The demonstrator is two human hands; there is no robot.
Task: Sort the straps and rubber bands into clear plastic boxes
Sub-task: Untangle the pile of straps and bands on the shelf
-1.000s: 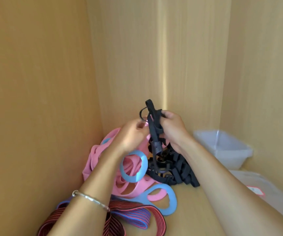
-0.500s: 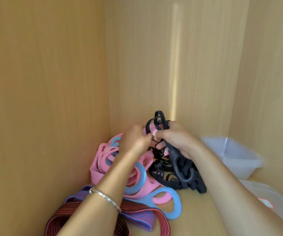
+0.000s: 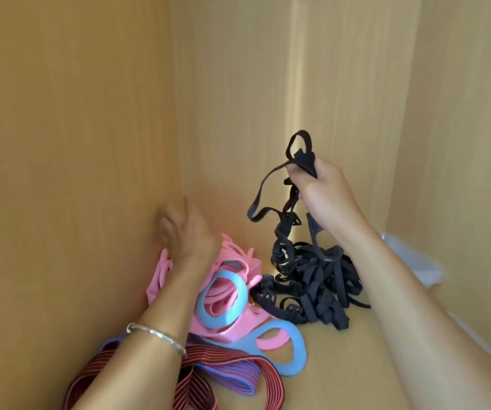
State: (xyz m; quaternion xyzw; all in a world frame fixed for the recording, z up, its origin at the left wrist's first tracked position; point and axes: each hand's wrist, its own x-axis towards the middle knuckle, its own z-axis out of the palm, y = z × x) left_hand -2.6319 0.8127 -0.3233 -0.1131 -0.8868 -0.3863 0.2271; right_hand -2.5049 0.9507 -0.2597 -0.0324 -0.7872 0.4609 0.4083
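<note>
Black strap heap (image 3: 318, 291): landmark, unsorted. Black strap (image 3: 305, 159): raised above the heap, tail tangled in it, clenched in my right hand (image 3: 324, 196). Left hand (image 3: 188, 232): fingers loose, holding nothing, over the pink and blue rubber bands (image 3: 229, 297) left of the heap. Clear plastic box (image 3: 415, 261): right of the heap. Step, I judge: freeing one strap. Next: shake it clear, carry it to the box.

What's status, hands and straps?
Right hand grips black strap, raised. Left hand open over pink bands. Strap trails into black pile; box behind right forearm.
</note>
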